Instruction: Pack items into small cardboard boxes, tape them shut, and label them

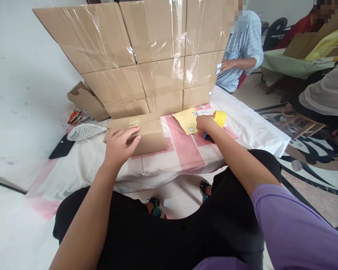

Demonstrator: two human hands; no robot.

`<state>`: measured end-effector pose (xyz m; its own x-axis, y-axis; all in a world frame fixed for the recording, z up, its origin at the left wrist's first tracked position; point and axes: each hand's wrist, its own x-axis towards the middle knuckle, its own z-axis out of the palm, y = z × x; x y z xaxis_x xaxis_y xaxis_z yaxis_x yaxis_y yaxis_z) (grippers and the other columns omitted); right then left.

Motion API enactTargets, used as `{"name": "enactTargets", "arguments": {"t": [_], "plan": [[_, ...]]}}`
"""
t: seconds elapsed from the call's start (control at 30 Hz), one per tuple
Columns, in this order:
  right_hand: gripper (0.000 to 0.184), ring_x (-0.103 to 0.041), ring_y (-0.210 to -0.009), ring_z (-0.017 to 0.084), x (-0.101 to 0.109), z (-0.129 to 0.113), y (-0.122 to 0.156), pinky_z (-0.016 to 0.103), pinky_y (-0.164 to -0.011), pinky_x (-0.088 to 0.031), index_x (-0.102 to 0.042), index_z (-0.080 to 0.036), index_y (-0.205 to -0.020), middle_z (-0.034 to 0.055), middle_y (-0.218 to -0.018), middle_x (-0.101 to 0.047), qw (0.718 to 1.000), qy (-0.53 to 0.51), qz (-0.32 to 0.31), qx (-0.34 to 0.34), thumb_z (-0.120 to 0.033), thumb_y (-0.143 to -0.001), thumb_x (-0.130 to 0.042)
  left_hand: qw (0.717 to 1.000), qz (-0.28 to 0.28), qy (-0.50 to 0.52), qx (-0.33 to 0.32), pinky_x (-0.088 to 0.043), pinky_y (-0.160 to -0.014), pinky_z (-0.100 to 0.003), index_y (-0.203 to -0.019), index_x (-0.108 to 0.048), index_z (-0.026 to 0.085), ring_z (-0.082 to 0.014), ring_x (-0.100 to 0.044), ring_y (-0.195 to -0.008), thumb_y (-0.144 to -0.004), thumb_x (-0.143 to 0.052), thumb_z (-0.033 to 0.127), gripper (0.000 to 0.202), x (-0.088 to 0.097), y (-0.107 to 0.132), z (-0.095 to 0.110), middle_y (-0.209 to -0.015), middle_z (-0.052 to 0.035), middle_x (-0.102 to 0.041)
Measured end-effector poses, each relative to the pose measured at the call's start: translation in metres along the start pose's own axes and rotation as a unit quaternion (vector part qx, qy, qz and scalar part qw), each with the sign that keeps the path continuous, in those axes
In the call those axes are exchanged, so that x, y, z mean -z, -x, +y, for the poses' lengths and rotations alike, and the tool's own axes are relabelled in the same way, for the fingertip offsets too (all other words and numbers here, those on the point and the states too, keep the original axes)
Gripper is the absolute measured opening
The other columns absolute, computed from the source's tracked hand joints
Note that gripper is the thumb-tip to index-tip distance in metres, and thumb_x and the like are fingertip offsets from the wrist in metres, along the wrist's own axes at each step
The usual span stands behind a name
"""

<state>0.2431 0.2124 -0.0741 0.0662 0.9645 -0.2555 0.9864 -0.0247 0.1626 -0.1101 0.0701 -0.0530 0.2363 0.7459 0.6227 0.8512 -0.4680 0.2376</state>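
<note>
Left hand (119,145): it rests on the small carton (149,140), fingers loosely apart, not closed around it.
Small carton: left of the centre of the frame, lying on the cloth (183,150).
Right hand (205,123): fingers are bent over the yellow sheet (187,119), right of centre; whether they pinch something, I cannot tell.
Yellow tape roll (220,117): just beside the right wrist.
Stacked cartons (160,52): upper middle of the frame.
</note>
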Motion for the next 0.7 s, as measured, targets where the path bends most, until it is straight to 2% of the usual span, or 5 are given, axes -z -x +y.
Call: {"name": "enactTargets", "arguments": {"t": [0.17, 0.37, 0.47, 0.7], "plan": [[0.042, -0.066, -0.111, 0.034, 0.0033, 0.0059, 0.0048, 0.047, -0.093, -0.048, -0.067, -0.011, -0.124, 0.0229, -0.118, -0.069, 1.000, -0.023, -0.004, -0.013, -0.027, -0.085, -0.067, 1.000, 0.001, 0.004, -0.008, -0.045, -0.106, -0.045, -0.120, -0.068, 0.029, -0.0264, -0.065, -0.126, -0.097, -0.054, 0.038, 0.028, -0.0007, 0.0004, -0.0006, -0.132, -0.0027, -0.072], [0.046, -0.065, -0.111, 0.032, 0.0058, 0.0045, 0.0085, 0.041, -0.089, -0.052, -0.068, -0.012, -0.121, 0.0183, -0.123, -0.068, 0.998, -0.049, -0.033, -0.009, -0.040, -0.085, -0.071, 1.000, 0.004, 0.002, -0.014, -0.044, -0.105, -0.044, -0.120, -0.067, 0.029, -0.0262, -0.065, -0.126, -0.098, -0.053, 0.037, 0.027, -0.0014, -0.0003, -0.0017, -0.131, -0.0026, -0.072], [0.049, -0.066, -0.110, 0.030, 0.0060, 0.0028, 0.0086, 0.038, -0.087, -0.052, -0.067, -0.013, -0.122, 0.0170, -0.125, -0.067, 0.997, -0.060, -0.039, -0.009, -0.040, -0.083, -0.074, 1.000, 0.005, 0.001, -0.014, -0.044, -0.106, -0.044, -0.120, -0.067, 0.029, -0.0262, -0.065, -0.126, -0.098, -0.053, 0.037, 0.027, -0.0017, -0.0008, -0.0013, -0.131, -0.0024, -0.072], [0.046, -0.069, -0.099, 0.029, 0.0093, 0.0030, 0.0097, 0.036, -0.081, -0.054, -0.069, -0.011, -0.117, 0.0165, -0.114, -0.071, 0.995, -0.084, -0.058, -0.010, -0.039, -0.081, -0.075, 1.000, 0.003, -0.004, -0.012, -0.043, -0.106, -0.043, -0.121, -0.066, 0.029, -0.0265, -0.064, -0.127, -0.099, -0.052, 0.037, 0.027, -0.0018, -0.0003, -0.0015, -0.132, -0.0020, -0.071]]}}
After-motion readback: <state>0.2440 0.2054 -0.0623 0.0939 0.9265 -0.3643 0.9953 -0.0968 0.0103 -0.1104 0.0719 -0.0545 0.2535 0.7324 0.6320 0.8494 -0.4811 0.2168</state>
